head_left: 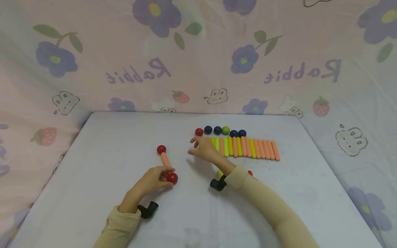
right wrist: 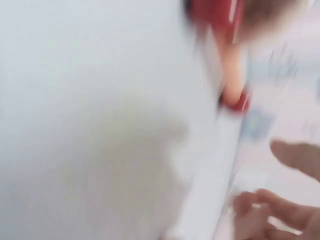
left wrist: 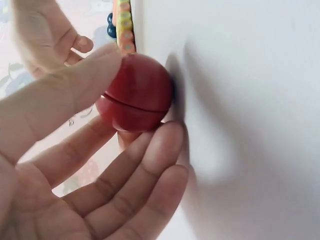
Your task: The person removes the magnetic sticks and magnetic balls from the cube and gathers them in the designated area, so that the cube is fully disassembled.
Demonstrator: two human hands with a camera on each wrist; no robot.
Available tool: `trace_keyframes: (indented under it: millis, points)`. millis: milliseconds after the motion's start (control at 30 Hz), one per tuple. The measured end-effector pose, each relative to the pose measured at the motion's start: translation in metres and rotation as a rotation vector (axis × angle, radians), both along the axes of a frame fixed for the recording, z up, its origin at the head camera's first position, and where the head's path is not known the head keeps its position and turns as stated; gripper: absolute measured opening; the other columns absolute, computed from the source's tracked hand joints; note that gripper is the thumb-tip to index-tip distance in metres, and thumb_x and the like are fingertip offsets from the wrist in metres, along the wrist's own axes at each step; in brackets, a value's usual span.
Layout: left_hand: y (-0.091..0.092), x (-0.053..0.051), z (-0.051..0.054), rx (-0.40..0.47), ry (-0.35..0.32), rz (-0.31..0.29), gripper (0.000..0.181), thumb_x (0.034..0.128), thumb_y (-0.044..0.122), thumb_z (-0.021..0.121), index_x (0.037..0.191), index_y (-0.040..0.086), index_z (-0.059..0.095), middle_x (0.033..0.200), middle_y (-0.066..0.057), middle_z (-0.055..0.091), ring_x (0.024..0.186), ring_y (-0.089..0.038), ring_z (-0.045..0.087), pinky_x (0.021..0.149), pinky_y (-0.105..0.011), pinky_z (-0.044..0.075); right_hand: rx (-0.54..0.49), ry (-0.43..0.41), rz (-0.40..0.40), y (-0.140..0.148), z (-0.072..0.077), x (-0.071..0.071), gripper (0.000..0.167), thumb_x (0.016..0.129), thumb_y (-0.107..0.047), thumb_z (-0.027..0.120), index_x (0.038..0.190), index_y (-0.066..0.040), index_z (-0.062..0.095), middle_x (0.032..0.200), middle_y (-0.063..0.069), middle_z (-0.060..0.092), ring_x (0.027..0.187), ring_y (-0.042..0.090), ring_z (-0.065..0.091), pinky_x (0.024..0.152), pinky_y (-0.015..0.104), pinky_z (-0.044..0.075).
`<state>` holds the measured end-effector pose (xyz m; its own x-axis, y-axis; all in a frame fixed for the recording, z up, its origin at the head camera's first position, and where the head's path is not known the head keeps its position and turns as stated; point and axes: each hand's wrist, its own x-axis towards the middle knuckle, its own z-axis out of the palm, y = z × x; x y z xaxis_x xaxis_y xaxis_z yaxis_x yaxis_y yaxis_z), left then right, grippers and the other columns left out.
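My left hand [head_left: 152,179] holds a glossy red ball [head_left: 172,178] between thumb and fingers, low over the white table. In the left wrist view a thin groove runs round this red ball [left wrist: 137,92]. An orange stick [head_left: 165,159] extends from it toward a second red ball [head_left: 161,149] farther back; fingers partly cover the stick's near end. My right hand [head_left: 206,150] hovers by the left end of a row of sticks, thumb and fingers apart and nothing between them. The right wrist view is blurred, but the orange stick [right wrist: 231,72] shows there.
Orange and yellow-green sticks [head_left: 260,148] lie side by side at the back right. Behind them stand several balls: a red ball [head_left: 199,132], a green ball [head_left: 225,130] and dark blue balls [head_left: 217,130]. Something yellow-green [head_left: 220,174] is partly hidden by the right wrist.
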<state>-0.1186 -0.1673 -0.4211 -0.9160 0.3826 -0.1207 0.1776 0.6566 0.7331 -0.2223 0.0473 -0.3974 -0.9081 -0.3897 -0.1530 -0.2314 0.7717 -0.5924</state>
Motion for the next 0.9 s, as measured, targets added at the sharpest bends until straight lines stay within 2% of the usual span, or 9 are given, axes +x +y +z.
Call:
trace_keyframes:
  millis: [67, 200, 300, 400, 500, 633, 700, 800, 900]
  points:
    - [0.004, 0.0, -0.001, 0.009, 0.004, -0.017, 0.048, 0.0788, 0.01, 0.078, 0.121, -0.004, 0.061, 0.093, -0.011, 0.07, 0.083, -0.015, 0.063, 0.072, -0.022, 0.053, 0.012, -0.042, 0.08, -0.006, -0.002, 0.019, 0.045, 0.085, -0.029, 0.073, 0.121, -0.005, 0.061, 0.099, 0.012, 0.069, 0.079, 0.017, 0.057, 0.064, 0.019, 0.045]
    - [0.007, 0.0, -0.002, 0.032, 0.016, -0.049, 0.05, 0.0799, 0.008, 0.076, 0.124, -0.006, 0.058, 0.095, -0.012, 0.071, 0.084, -0.015, 0.065, 0.074, -0.023, 0.054, 0.0, -0.115, 0.175, -0.019, -0.013, 0.049, 0.047, 0.082, -0.033, 0.076, 0.114, -0.001, 0.065, 0.09, 0.011, 0.07, 0.075, 0.013, 0.055, 0.061, 0.016, 0.042]
    - [0.006, 0.001, 0.0, 0.036, 0.048, -0.079, 0.049, 0.0809, 0.005, 0.074, 0.125, -0.006, 0.057, 0.096, -0.011, 0.071, 0.085, -0.016, 0.065, 0.075, -0.025, 0.055, -0.012, -0.102, 0.174, -0.027, -0.021, 0.06, 0.042, 0.082, -0.032, 0.077, 0.107, 0.001, 0.067, 0.088, 0.011, 0.07, 0.073, 0.012, 0.053, 0.06, 0.016, 0.04]
    - [0.003, 0.002, 0.003, 0.015, 0.095, -0.077, 0.044, 0.0814, 0.003, 0.073, 0.123, -0.004, 0.06, 0.097, -0.012, 0.07, 0.088, -0.019, 0.065, 0.078, -0.031, 0.056, -0.018, -0.089, 0.145, -0.032, -0.028, 0.064, 0.038, 0.083, -0.032, 0.076, 0.102, -0.001, 0.069, 0.085, 0.009, 0.069, 0.071, 0.01, 0.05, 0.058, 0.016, 0.037]
    - [-0.002, 0.003, 0.007, -0.039, 0.162, -0.007, 0.038, 0.0823, 0.004, 0.072, 0.119, -0.002, 0.063, 0.099, -0.014, 0.068, 0.092, -0.026, 0.065, 0.081, -0.039, 0.056, -0.027, -0.105, 0.117, -0.033, -0.03, 0.064, 0.032, 0.083, -0.031, 0.075, 0.099, -0.003, 0.069, 0.081, 0.006, 0.066, 0.069, 0.01, 0.049, 0.057, 0.016, 0.036]
    - [-0.007, 0.003, 0.009, -0.129, 0.266, 0.143, 0.031, 0.0827, 0.006, 0.073, 0.113, 0.0, 0.067, 0.105, -0.016, 0.065, 0.099, -0.031, 0.063, 0.086, -0.045, 0.054, -0.004, -0.131, 0.12, -0.03, -0.03, 0.064, 0.028, 0.084, -0.027, 0.074, 0.1, -0.004, 0.069, 0.079, 0.004, 0.064, 0.069, 0.011, 0.05, 0.057, 0.016, 0.038]
    - [-0.009, 0.002, 0.008, -0.156, 0.322, 0.193, 0.029, 0.0819, 0.006, 0.073, 0.11, 0.0, 0.069, 0.109, -0.017, 0.062, 0.104, -0.034, 0.06, 0.088, -0.047, 0.053, 0.019, -0.139, 0.124, -0.027, -0.029, 0.065, 0.028, 0.084, -0.026, 0.073, 0.102, -0.004, 0.069, 0.08, 0.004, 0.064, 0.07, 0.012, 0.05, 0.058, 0.017, 0.039]
    - [-0.01, 0.002, 0.006, -0.174, 0.378, 0.215, 0.028, 0.0796, 0.004, 0.075, 0.107, -0.001, 0.07, 0.114, -0.02, 0.06, 0.11, -0.038, 0.056, 0.091, -0.049, 0.052, 0.06, -0.129, 0.138, -0.023, -0.027, 0.067, 0.029, 0.083, -0.024, 0.073, 0.104, -0.005, 0.069, 0.086, 0.005, 0.065, 0.073, 0.012, 0.052, 0.06, 0.017, 0.042]
    - [-0.01, 0.002, 0.004, -0.186, 0.384, 0.195, 0.029, 0.078, 0.003, 0.076, 0.107, 0.0, 0.071, 0.118, -0.022, 0.059, 0.114, -0.043, 0.053, 0.094, -0.052, 0.05, 0.104, -0.111, 0.145, -0.019, -0.025, 0.07, 0.031, 0.082, -0.022, 0.073, 0.108, -0.007, 0.069, 0.093, 0.005, 0.066, 0.077, 0.013, 0.052, 0.064, 0.019, 0.045]
